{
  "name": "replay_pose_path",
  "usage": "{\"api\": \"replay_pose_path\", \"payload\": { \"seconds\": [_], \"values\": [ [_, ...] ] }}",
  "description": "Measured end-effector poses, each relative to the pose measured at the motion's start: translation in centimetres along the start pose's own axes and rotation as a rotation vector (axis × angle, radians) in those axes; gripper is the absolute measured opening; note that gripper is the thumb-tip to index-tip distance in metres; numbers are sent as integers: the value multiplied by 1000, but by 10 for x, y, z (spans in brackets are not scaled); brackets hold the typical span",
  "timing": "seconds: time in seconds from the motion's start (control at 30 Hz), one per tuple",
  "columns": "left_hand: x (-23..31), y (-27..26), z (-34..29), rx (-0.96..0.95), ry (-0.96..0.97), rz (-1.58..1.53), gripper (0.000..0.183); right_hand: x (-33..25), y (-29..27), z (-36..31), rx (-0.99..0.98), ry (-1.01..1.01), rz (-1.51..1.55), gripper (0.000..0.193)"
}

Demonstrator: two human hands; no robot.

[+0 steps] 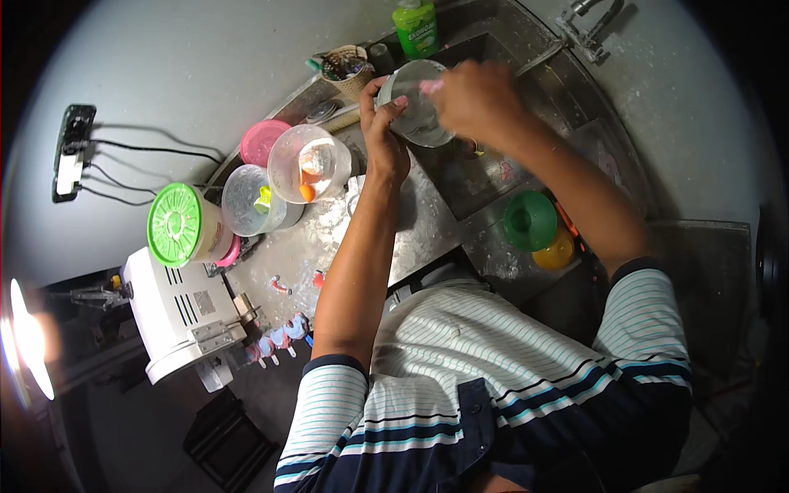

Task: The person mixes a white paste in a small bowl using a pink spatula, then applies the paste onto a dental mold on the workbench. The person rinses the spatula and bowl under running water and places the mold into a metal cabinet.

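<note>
My left hand (385, 123) is wrapped round the side of a clear, round bowl (423, 123), its thumb at the rim. The bowl is tilted so its mouth faces me, above the edge between the metal counter and the sink. My right hand (479, 100) is at the bowl's right side, closed like a fist and blurred by motion. A small pink shape shows at its fingers, over the bowl's mouth; whether it is a fingertip or part of a tool I cannot tell. Close to my left forearm stands a clear tub (283, 168) with white powder and an orange scoop (307, 192) inside.
Left of that tub are another translucent tub (238, 209), a green-lidded bucket (177, 226) and a pink container (261, 141). A white machine (177, 304) stands lower left. The metal sink (460, 185) holds a green bowl (528, 220) and a yellow one (555, 251). A green soap bottle (417, 31) and a tap (582, 37) are behind.
</note>
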State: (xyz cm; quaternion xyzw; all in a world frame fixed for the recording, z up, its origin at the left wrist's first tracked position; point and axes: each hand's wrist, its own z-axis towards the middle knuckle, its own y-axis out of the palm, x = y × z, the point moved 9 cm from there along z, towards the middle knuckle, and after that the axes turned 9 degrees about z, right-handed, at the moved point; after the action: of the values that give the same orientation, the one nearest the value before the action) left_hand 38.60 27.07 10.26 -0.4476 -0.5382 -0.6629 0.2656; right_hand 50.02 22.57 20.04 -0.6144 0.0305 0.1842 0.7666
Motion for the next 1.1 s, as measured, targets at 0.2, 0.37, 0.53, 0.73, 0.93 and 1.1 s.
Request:
{"api": "replay_pose_path", "payload": {
  "seconds": [0.2,0.37,0.53,0.73,0.93,1.1],
  "values": [
    [44,-21,-21,28,106,15,58,-40,-3,-10,-80,138,17,28],
    [78,-37,-50,54,198,116,58,-77,3,-19,-86,3,-88,24],
    [113,-59,-81,57,262,58,59,-120,-8,-12,49,-109,-76,26],
    [160,-125,-119,178,362,97,61,-164,-27,14,349,-108,16,36],
    [191,-176,-178,221,599,91,72,-225,138,-50,-651,647,910,51],
    [186,-217,-218,208,578,-59,76,-299,89,-51,-137,232,353,46]
  ]
}}
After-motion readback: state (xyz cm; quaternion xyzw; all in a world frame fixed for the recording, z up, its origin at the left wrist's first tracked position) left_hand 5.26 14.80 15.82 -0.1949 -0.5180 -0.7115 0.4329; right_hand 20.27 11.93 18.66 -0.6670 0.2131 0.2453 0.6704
